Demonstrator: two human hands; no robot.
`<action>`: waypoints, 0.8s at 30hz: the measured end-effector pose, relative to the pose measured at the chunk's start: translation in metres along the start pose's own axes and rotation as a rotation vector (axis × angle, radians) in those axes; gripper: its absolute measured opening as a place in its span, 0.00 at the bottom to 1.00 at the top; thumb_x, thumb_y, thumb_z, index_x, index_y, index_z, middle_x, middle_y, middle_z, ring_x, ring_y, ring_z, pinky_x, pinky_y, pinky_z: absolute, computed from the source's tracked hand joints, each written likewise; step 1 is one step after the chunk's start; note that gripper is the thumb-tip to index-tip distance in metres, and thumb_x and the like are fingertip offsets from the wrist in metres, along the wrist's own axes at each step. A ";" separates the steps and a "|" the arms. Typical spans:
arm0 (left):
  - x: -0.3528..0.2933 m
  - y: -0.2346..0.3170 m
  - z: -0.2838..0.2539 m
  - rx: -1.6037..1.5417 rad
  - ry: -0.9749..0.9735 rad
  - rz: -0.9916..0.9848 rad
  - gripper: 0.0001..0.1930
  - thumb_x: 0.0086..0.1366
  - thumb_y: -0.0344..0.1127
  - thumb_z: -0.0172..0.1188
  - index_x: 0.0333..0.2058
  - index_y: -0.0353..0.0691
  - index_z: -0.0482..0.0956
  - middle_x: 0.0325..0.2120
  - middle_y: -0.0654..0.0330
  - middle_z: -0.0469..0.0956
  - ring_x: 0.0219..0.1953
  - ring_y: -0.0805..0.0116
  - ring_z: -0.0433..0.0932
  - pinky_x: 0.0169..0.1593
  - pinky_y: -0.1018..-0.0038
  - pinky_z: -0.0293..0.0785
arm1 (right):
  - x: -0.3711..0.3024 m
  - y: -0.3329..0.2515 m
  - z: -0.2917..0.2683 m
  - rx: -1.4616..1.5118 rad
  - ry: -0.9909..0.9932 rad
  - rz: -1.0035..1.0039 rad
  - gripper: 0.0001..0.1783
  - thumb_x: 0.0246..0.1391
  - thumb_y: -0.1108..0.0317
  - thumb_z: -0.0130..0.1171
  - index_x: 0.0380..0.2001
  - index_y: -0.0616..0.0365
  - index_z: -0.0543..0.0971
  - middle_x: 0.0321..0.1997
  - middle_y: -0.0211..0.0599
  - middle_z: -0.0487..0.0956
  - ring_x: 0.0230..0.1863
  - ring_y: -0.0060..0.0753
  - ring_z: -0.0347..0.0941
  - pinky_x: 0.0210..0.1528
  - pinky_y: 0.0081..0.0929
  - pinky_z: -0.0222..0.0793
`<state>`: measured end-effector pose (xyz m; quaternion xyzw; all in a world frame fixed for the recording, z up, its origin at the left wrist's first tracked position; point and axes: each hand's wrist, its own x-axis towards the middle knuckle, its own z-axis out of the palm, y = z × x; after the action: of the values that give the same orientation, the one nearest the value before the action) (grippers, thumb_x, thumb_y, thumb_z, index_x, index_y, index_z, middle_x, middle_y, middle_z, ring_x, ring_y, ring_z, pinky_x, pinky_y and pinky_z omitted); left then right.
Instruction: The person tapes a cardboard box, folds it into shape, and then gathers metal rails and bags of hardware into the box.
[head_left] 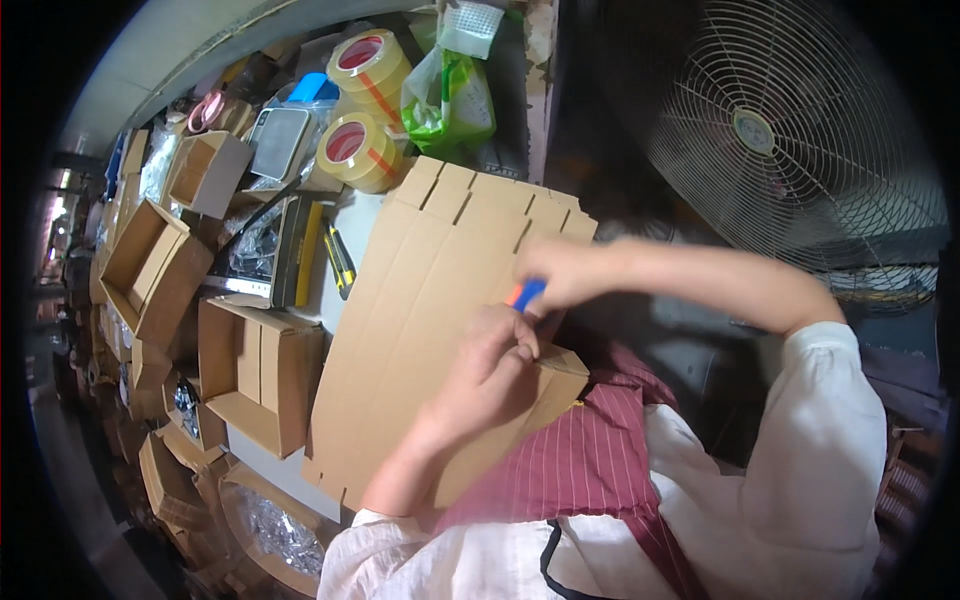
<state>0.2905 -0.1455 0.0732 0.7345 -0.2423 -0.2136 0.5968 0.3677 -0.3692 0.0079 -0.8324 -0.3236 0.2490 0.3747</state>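
A large flat sheet of brown cardboard (390,330), creased and slotted along its far edge, lies on the table in front of me. My right hand (560,272) is closed around a small blue and orange tool (530,293), whose kind I cannot make out. Just nearer to me, my left hand (490,358) rests over the cardboard with its fingers curled and pressed together. Whatever the left fingers hold, if anything, is hidden. Beside that hand, a folded cardboard flap (565,372) sticks up near my striped maroon apron (585,450).
Left of the sheet lies a yellow and black utility knife (340,262). Open cardboard boxes (258,375) crowd the left side. Rolls of clear tape (358,152) and a green and white plastic bag (450,100) stand at the back. A large caged fan (790,150) is at the far right.
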 end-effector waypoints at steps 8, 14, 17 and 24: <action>-0.015 0.009 -0.007 0.077 0.052 0.050 0.03 0.62 0.29 0.53 0.33 0.37 0.74 0.34 0.54 0.74 0.42 0.55 0.72 0.51 0.63 0.68 | 0.018 -0.028 0.003 0.004 0.410 -0.263 0.12 0.40 0.63 0.70 0.25 0.58 0.81 0.27 0.36 0.78 0.38 0.43 0.71 0.42 0.37 0.67; -0.008 -0.003 -0.013 0.009 0.074 0.031 0.04 0.62 0.30 0.53 0.32 0.37 0.73 0.32 0.55 0.74 0.40 0.56 0.72 0.50 0.64 0.68 | 0.017 -0.004 0.010 -0.020 0.341 -0.173 0.18 0.34 0.54 0.75 0.22 0.57 0.83 0.24 0.38 0.78 0.34 0.45 0.73 0.38 0.41 0.67; -0.009 -0.005 -0.012 0.023 0.111 0.053 0.03 0.61 0.30 0.52 0.31 0.38 0.72 0.31 0.54 0.73 0.39 0.54 0.71 0.48 0.63 0.68 | -0.017 0.004 -0.030 0.222 0.217 0.029 0.21 0.30 0.57 0.80 0.24 0.62 0.84 0.27 0.39 0.80 0.32 0.37 0.76 0.38 0.34 0.69; 0.000 -0.033 -0.013 -0.153 0.059 -0.077 0.04 0.62 0.31 0.52 0.31 0.38 0.72 0.29 0.59 0.72 0.37 0.63 0.70 0.44 0.67 0.68 | -0.092 0.032 -0.100 0.369 0.506 0.229 0.18 0.16 0.62 0.68 0.15 0.64 0.78 0.20 0.33 0.74 0.32 0.30 0.70 0.35 0.28 0.61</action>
<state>0.3019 -0.1294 0.0434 0.7015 -0.1791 -0.2328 0.6493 0.3835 -0.4981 0.0583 -0.8170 -0.0739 0.1292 0.5571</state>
